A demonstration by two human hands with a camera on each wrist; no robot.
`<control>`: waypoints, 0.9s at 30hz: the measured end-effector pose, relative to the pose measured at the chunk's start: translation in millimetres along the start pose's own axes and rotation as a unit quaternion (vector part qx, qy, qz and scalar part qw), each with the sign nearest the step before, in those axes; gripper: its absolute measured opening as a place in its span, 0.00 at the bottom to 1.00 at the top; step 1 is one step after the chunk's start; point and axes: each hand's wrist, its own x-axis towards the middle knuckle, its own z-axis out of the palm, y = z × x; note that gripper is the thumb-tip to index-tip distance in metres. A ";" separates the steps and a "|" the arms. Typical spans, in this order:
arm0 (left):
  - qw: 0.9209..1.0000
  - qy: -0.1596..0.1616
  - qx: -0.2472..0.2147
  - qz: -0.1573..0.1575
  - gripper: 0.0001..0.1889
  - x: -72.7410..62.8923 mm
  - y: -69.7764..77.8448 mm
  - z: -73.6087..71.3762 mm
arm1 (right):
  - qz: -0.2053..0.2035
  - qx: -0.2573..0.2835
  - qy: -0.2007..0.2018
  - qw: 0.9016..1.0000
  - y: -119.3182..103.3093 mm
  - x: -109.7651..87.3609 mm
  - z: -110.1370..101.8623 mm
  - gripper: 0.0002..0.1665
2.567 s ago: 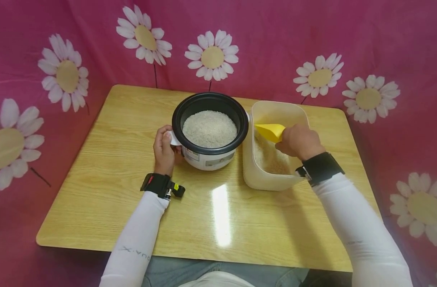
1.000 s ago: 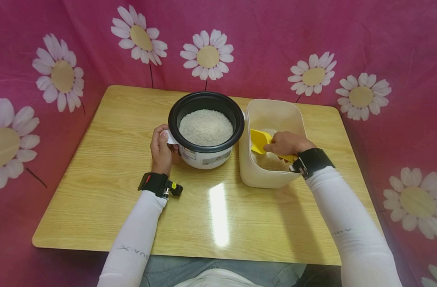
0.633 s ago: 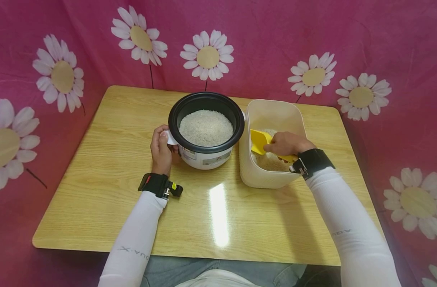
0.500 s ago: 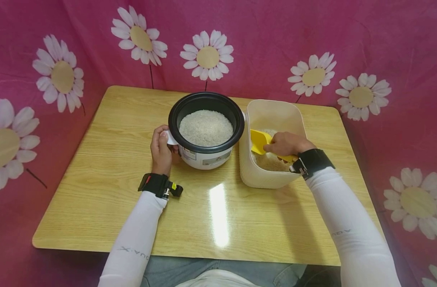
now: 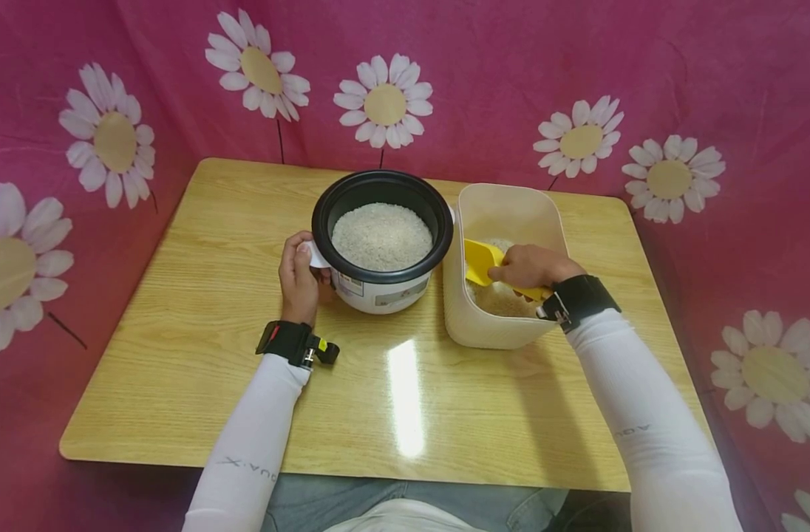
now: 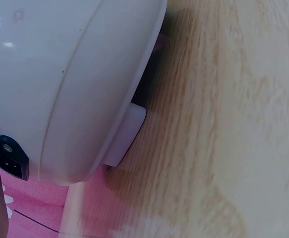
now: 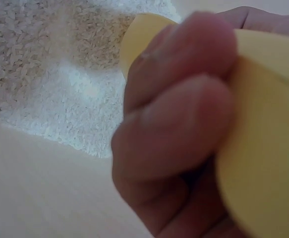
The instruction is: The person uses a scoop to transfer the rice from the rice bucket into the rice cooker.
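Observation:
A white rice cooker with a black rim (image 5: pixel 325 255) stands at the middle of the table, and uncooked rice (image 5: pixel 381 236) is heaped in its pot. My left hand (image 5: pixel 298 273) grips the cooker's white side handle (image 5: pixel 317 256). To the right, a cream plastic bin (image 5: pixel 491 332) holds more rice (image 7: pixel 30 54). Inside it my right hand (image 5: pixel 534 267) holds a yellow scoop (image 5: pixel 481 262) by the handle, fingers curled round it in the right wrist view. The scoop's head is low in the bin, by its left wall. Any rice in the scoop cannot be made out.
The wooden table (image 5: pixel 199 355) has its front edge near the person's lap. A pink curtain with daisies (image 5: pixel 485 81) encloses the back and sides. The left wrist view shows the cooker's underside foot (image 6: pixel 127 134) and black power socket (image 6: pixel 10 158).
Earlier the right hand held the scoop higher in the bin; it then lowered and turned the scoop. Over the last second both hands have stayed put.

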 end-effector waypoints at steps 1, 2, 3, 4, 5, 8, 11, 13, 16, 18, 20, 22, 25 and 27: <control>1.000 0.001 0.000 0.000 0.10 0.3 0.1 0.2 | -0.001 -0.001 0.001 1.000 -0.1 -0.2 -0.3 0.31; 1.000 0.001 -0.002 -0.001 0.11 0.5 0.2 0.4 | -0.001 -0.002 0.002 1.000 -0.3 -0.4 -0.6 0.31; 1.000 0.002 -0.002 -0.001 0.11 0.7 0.3 0.6 | -0.001 -0.003 0.003 1.000 -0.4 -0.6 -0.8 0.31; 1.000 0.002 -0.002 -0.002 0.11 1.0 0.5 0.8 | -0.001 -0.003 0.004 1.000 -0.5 -0.6 -1.1 0.31; 1.000 0.003 -0.002 -0.003 0.11 1.2 0.8 1.0 | 0.000 -0.003 0.004 1.000 -0.6 -0.8 -1.3 0.32; 1.000 0.002 -0.003 -0.004 0.11 1.3 1.4 1.2 | 0.000 -0.001 0.004 1.000 -0.5 -0.9 -1.4 0.32; 1.000 0.003 -0.001 -0.005 0.10 1.1 2.2 1.4 | -0.004 -0.001 0.003 1.000 -0.1 -0.8 -1.8 0.31; 1.000 0.003 -0.001 -0.005 0.10 0.9 2.4 1.4 | -0.008 -0.001 0.001 1.000 0.4 -0.6 -2.1 0.31; 1.000 0.002 0.000 -0.004 0.10 0.2 2.4 1.4 | -0.013 0.004 -0.004 1.000 1.5 0.1 -2.3 0.30; 1.000 0.003 -0.002 -0.004 0.10 -0.2 1.9 1.1 | -0.017 0.009 -0.010 1.000 2.6 1.3 -2.2 0.30; 1.000 0.002 -0.001 -0.004 0.10 -0.5 1.5 0.8 | -0.023 0.013 -0.014 1.000 3.8 2.5 -2.1 0.29; 1.000 0.001 0.001 -0.003 0.10 -0.5 0.9 0.4 | -0.027 0.021 -0.016 0.999 4.7 3.8 -2.2 0.28; 1.000 0.000 -0.001 -0.003 0.10 -0.3 0.4 0.0 | -0.027 0.038 -0.023 0.999 4.8 4.6 -2.6 0.26; 1.000 0.000 -0.001 -0.001 0.10 -0.2 -0.2 -0.3 | -0.022 0.060 -0.029 0.998 4.9 4.8 -3.1 0.26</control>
